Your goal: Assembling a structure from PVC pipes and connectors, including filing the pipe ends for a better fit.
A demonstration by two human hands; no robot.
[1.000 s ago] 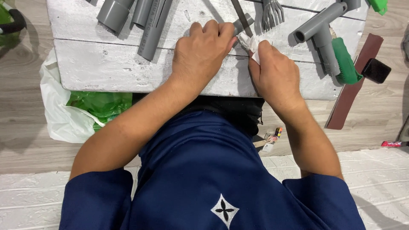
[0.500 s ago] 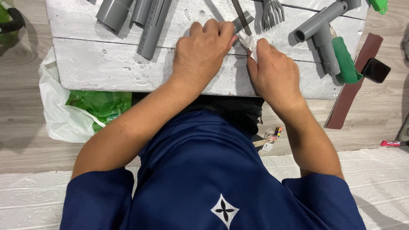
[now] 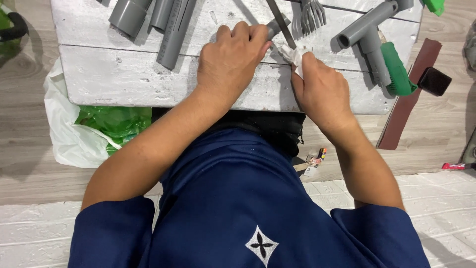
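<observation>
Hands work near the table's (image 3: 148, 84) front edge: left hand (image 3: 232, 59) clenches a grey pipe (image 3: 274, 26), right hand (image 3: 320, 89) pinches a white cloth (image 3: 292, 53).

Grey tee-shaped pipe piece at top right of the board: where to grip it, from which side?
Probably grip the long straight arm of the tee-shaped pipe piece, coming down from above, fingers across its width. It lies flat on the white board with that arm bare; the lower branch is crowded by the green-handled tool.
</observation>
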